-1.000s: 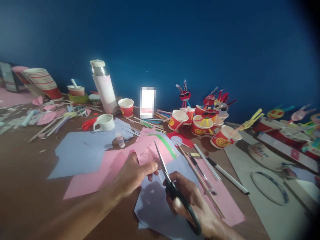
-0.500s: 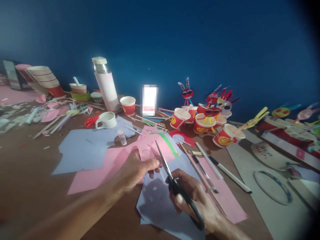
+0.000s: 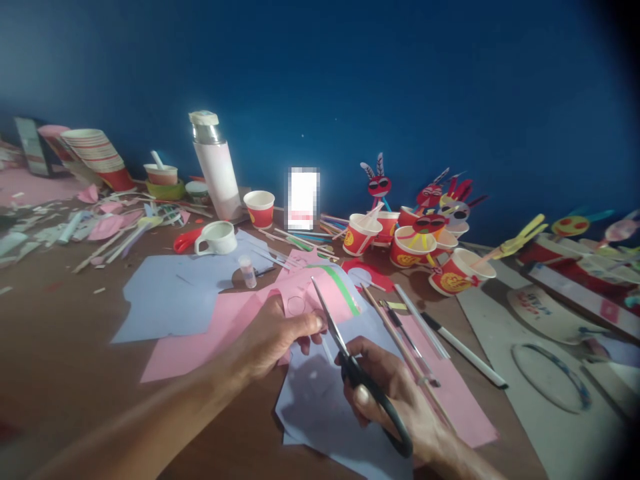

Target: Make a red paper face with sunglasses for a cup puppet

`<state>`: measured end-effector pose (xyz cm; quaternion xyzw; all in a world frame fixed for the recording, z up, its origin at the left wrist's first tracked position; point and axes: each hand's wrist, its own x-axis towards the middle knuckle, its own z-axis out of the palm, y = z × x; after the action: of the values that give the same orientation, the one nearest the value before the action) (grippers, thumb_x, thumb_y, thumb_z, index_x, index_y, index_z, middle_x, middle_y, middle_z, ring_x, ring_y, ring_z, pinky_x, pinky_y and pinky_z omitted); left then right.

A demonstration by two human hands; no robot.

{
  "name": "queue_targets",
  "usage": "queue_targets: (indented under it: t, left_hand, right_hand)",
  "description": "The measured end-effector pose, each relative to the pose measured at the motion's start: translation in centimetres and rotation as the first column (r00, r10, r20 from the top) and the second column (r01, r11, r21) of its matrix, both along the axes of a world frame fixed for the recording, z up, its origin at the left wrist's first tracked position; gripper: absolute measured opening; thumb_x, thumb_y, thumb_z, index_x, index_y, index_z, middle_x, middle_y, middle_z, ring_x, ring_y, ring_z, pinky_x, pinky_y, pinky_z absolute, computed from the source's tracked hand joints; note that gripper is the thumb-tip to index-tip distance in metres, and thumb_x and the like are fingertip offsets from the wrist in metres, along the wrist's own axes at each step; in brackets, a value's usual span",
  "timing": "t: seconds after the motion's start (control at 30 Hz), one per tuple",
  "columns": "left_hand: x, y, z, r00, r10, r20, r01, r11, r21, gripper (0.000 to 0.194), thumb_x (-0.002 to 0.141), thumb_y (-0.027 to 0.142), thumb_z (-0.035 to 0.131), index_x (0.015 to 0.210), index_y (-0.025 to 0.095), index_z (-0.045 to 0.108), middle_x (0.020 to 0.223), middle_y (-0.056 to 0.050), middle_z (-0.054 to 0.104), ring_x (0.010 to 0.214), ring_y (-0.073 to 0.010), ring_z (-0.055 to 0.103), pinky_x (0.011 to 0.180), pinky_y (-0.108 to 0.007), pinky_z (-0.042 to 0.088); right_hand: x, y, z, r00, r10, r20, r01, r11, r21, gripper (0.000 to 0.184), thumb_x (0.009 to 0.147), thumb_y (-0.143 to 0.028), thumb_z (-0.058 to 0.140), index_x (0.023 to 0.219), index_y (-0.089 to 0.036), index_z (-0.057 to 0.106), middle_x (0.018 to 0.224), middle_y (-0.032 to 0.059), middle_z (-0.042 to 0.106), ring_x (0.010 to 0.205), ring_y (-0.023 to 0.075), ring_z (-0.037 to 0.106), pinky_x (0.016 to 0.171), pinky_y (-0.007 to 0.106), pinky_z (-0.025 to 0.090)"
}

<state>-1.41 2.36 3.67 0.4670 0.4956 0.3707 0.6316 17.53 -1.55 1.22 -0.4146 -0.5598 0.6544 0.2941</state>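
My left hand [image 3: 274, 337] pinches a pink paper sheet [image 3: 305, 301] with pencilled circles on it, lifting it a little off the table. My right hand [image 3: 390, 393] grips black-handled scissors [image 3: 350, 360]; their blades point up and away, right beside the pink paper's edge near my left fingertips. Under both hands lies a lilac paper sheet [image 3: 325, 413] on the brown table [image 3: 60, 347].
Red paper cups with craft faces [image 3: 425, 247] crowd the back right. A white flask [image 3: 215, 167], a white mug [image 3: 216, 238], a small vial [image 3: 246, 271], a cup stack [image 3: 97, 157], a marker [image 3: 463, 350], sticks [image 3: 400, 347] and cardboard [image 3: 545, 400] surround me.
The view has drifted slightly; both hands keep their hold, and the scissors stay beside the pink paper with hardly any movement.
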Motion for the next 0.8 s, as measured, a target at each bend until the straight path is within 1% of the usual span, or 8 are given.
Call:
queue_targets:
  t: [0.1, 0.27, 0.37, 0.43, 0.6, 0.67, 0.8]
  left_hand:
    - [0.0, 0.0, 0.1, 1.000, -0.003, -0.012, 0.003, 1.000, 0.003, 0.017, 0.067, 0.030, 0.062, 0.072, 0.014, 0.064, 0.061, -0.003, 0.060, 0.057, -0.0149, 0.057, 0.049, -0.024, 0.043]
    - [-0.1, 0.0, 0.2, 0.999, -0.018, -0.044, 0.017, 1.000, -0.019, 0.018, 0.065, 0.032, 0.061, 0.070, 0.014, 0.063, 0.059, -0.003, 0.059, 0.053, -0.0146, 0.055, 0.042, -0.022, 0.037]
    - [-0.2, 0.2, 0.1, 1.000, -0.017, -0.026, 0.017, 1.000, -0.010, 0.018, 0.064, 0.032, 0.062, 0.069, 0.014, 0.063, 0.063, -0.003, 0.060, 0.059, -0.0159, 0.057, 0.049, -0.025, 0.042]
    - [-0.3, 0.3, 0.0, 0.999, -0.037, -0.029, 0.037, 0.999, -0.016, 0.019, 0.065, 0.032, 0.062, 0.070, 0.014, 0.064, 0.065, -0.004, 0.061, 0.061, -0.0158, 0.057, 0.052, -0.026, 0.044]
    - [-0.4, 0.5, 0.3, 0.996, -0.073, -0.050, 0.069, 0.995, -0.077, 0.018, 0.063, 0.031, 0.062, 0.069, 0.014, 0.063, 0.061, -0.003, 0.060, 0.056, -0.0142, 0.054, 0.053, -0.027, 0.043]
    - [-0.4, 0.4, 0.3, 0.996, -0.074, -0.054, 0.069, 0.994, -0.081, 0.019, 0.063, 0.032, 0.063, 0.069, 0.014, 0.063, 0.060, -0.003, 0.060, 0.056, -0.0143, 0.054, 0.052, -0.027, 0.043]
    - [-0.4, 0.4, 0.2, 0.997, -0.063, -0.041, 0.060, 0.996, -0.069, 0.019, 0.062, 0.032, 0.063, 0.068, 0.014, 0.063, 0.059, -0.003, 0.059, 0.055, -0.0138, 0.054, 0.050, -0.026, 0.042]
  right_hand:
    - [0.0, 0.0, 0.0, 1.000, -0.002, 0.012, 0.002, 1.000, 0.002, 0.059, 0.066, -0.069, 0.062, 0.088, -0.016, 0.048, 0.057, -0.0064, 0.044, 0.047, 0.0071, 0.040, 0.045, 0.020, 0.034]
    - [0.1, 0.0, 0.0, 1.000, -0.001, 0.007, 0.001, 1.000, -0.019, 0.059, 0.066, -0.067, 0.064, 0.090, -0.016, 0.048, 0.058, -0.0059, 0.046, 0.046, 0.0068, 0.040, 0.044, 0.020, 0.034]
    - [0.4, 0.2, 0.0, 1.000, 0.026, 0.004, -0.026, 0.999, -0.026, 0.054, 0.069, -0.063, 0.065, 0.091, -0.016, 0.048, 0.059, -0.0058, 0.047, 0.048, 0.0067, 0.040, 0.045, 0.020, 0.034]
    - [0.5, 0.4, -0.1, 0.999, 0.051, 0.003, -0.051, 0.998, -0.029, 0.050, 0.071, -0.059, 0.065, 0.090, -0.017, 0.048, 0.061, -0.0053, 0.048, 0.049, 0.0067, 0.041, 0.046, 0.020, 0.033]
    - [1.0, 0.8, -0.5, 0.996, 0.086, -0.028, -0.087, 0.995, -0.044, 0.045, 0.073, -0.054, 0.067, 0.091, -0.017, 0.047, 0.064, -0.0041, 0.050, 0.052, 0.0074, 0.044, 0.050, 0.021, 0.035]
    - [1.2, 0.9, -0.6, 0.995, 0.096, -0.027, -0.097, 0.995, -0.038, 0.044, 0.074, -0.052, 0.067, 0.093, -0.017, 0.048, 0.065, -0.0038, 0.050, 0.054, 0.0078, 0.045, 0.051, 0.021, 0.036]
    - [1.5, 1.2, -0.5, 0.995, 0.101, 0.014, -0.101, 0.995, -0.013, 0.046, 0.073, -0.055, 0.066, 0.092, -0.016, 0.049, 0.063, -0.0041, 0.050, 0.051, 0.0077, 0.044, 0.048, 0.021, 0.035]
